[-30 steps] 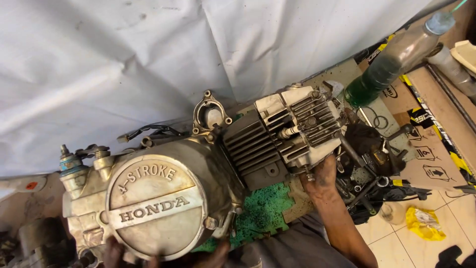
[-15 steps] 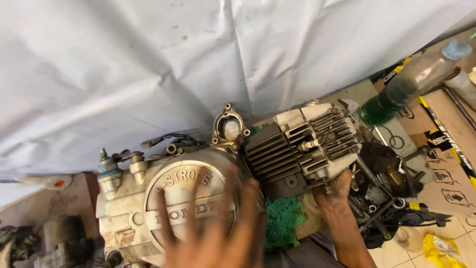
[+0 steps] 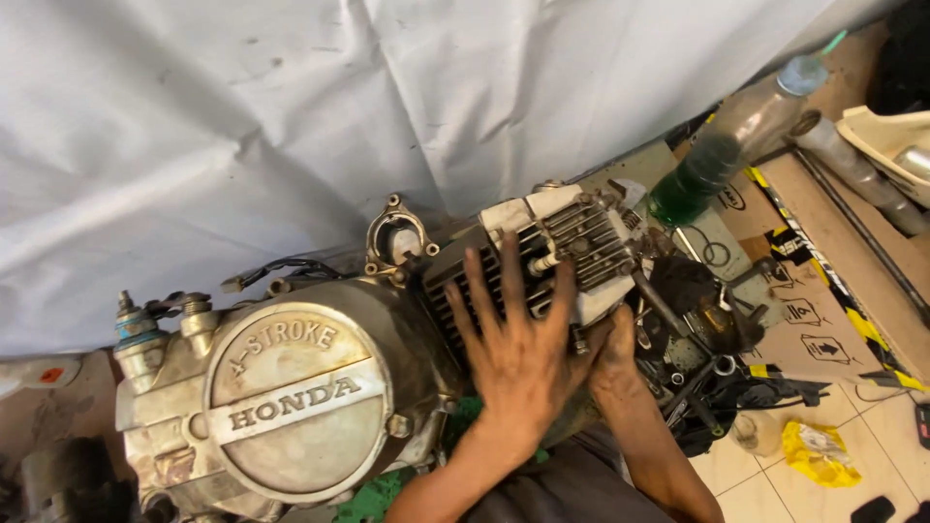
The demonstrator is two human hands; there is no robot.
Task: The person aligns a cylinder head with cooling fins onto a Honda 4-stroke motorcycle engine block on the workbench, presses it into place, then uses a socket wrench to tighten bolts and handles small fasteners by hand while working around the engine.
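A grimy motorcycle engine lies in front of me, with a round silver side cover (image 3: 291, 397) on the left and a finned cylinder block (image 3: 572, 242) on the right. My left hand (image 3: 518, 349) lies flat on the dark cooling fins, fingers spread wide. My right hand (image 3: 612, 353) reaches under the cylinder's right end and grips its lower edge; its fingers are mostly hidden. A small triangular flange (image 3: 395, 235) stands at the top of the crankcase.
A white sheet (image 3: 291, 116) hangs behind the engine. A plastic bottle of green liquid (image 3: 722, 160) lies at upper right on cardboard (image 3: 814, 281). Dark metal parts and tools (image 3: 707, 358) are piled right of the cylinder. A yellow wrapper (image 3: 819, 450) lies on the tiled floor.
My left hand has moved from the round side cover rightward onto the cylinder fins. The right hand stays under the cylinder. The view has shifted slightly.
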